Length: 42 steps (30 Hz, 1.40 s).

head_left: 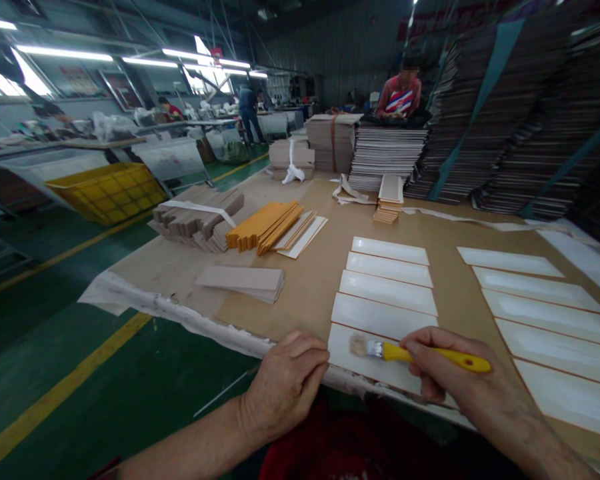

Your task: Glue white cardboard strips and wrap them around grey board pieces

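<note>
My right hand (pixel 455 380) is closed round a yellow-handled brush (pixel 420 355), whose bristles rest on the nearest white strip (pixel 360 363) at the table's front edge. My left hand (pixel 285 383) has its fingers curled and pressed against the left end of that same strip. Beyond it lies a column of several white strips (pixel 387 283), wet-looking, on the brown paper-covered table (pixel 305 287). A second column of white strips (pixel 545 313) lies to the right.
Stacks of grey card strips (pixel 195 223), orange strips (pixel 263 227) and a flat grey pile (pixel 243 281) lie left. Tall board stacks (pixel 505 120) stand at the back right, where a person (pixel 400 93) sits. A yellow crate (pixel 107 190) stands on the green floor.
</note>
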### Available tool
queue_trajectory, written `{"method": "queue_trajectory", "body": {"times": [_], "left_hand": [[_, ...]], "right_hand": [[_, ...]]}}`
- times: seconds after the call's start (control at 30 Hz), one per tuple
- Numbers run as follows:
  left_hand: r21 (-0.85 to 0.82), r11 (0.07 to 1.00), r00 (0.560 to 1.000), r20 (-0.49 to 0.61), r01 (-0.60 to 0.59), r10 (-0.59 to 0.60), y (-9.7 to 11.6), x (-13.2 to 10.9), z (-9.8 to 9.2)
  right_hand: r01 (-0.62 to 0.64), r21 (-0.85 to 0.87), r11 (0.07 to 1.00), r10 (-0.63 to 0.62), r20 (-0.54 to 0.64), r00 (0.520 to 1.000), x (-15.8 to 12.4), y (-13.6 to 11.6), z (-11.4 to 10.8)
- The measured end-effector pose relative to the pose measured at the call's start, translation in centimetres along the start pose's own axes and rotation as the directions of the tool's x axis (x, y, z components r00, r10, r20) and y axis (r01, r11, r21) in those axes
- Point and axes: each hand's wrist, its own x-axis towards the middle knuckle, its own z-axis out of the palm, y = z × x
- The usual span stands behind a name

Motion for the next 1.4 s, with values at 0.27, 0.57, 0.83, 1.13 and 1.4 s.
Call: {"method": "queue_trajectory", "body": {"times": [0.27,0.57,0.83,1.13,1.4], "left_hand": [[0.006,1.0,0.999,-0.03,-0.028,0.028,0.1,0.1,0.0],[0.005,0.999,0.999,-0.019,-0.037,0.037,0.0,0.3,0.0],[0.03,0.999,0.999,-0.02,-0.034,0.034,0.0,0.3,-0.1],[0.027,0.999,0.999,-0.012,-0.042,0.042,0.1,0.5,-0.2],[0.05,0.996,0.997,-0.022,-0.073,0.075,-0.1,0.4,-0.2]], "right_hand": [[0.042,0.143,0.989,-0.049,0.043,0.998,0.0,-0.6,1.5],[-0.047,-0.039,0.998,0.05,0.067,0.997,0.1,1.3,-2.7],[-0.011,0.283,0.959,0.032,-0.07,0.997,-0.9,1.7,-4.0],[-0.008,0.509,0.86,0.038,-0.048,0.998,-0.9,1.4,-4.0],[0.017,0.501,0.865,-0.021,0.002,1.0,-0.6,2.4,-3.6]]}}
